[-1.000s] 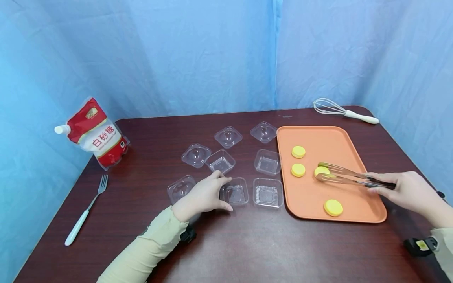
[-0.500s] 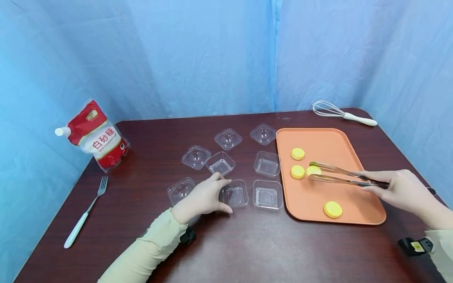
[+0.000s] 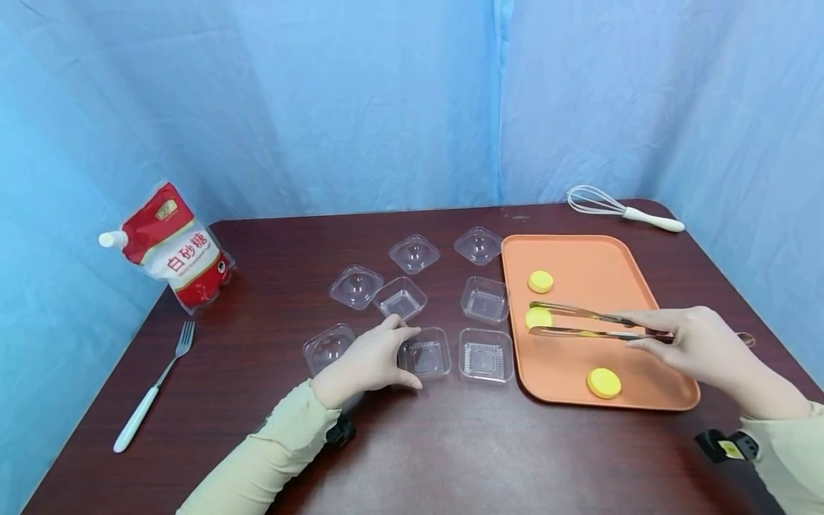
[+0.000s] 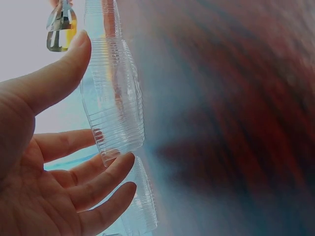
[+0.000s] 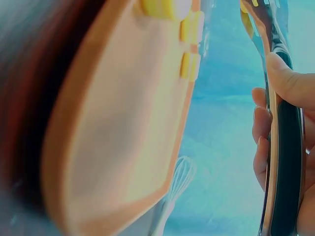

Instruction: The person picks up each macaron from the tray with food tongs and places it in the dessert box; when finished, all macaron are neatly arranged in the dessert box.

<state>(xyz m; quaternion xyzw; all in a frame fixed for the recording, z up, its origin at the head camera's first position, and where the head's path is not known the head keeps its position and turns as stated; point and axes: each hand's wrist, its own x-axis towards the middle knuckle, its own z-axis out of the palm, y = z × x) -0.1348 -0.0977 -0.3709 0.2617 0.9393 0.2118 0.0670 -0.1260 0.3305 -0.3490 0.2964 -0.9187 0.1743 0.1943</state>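
Note:
My right hand [image 3: 702,343] grips dark-handled metal tongs [image 3: 582,312] above the orange tray [image 3: 669,393]. Yellow shows at the tong tips in both wrist views; from the left wrist, a small yellow disc [image 4: 72,33] appears between them. On the tray lie several more discs: a far one [image 3: 541,282], a near one [image 3: 604,383], and one overlapped by the tong tips from the head. My left hand [image 3: 370,357] spans a square clear plastic box [image 3: 428,354], thumb at its near side and fingers at the far-left side.
Several other clear boxes [image 3: 486,355] and domed clear lids [image 3: 415,254] stand around the left hand and along the tray's left edge. A white whisk [image 3: 627,209] lies at the back right. At the left are a fork [image 3: 154,390] and a red-and-white sugar pouch [image 3: 183,250].
My right hand has moved left with the tongs, whose tips have shifted from mid-tray to its left part. One disc moved left with them. The left hand has stayed at the box.

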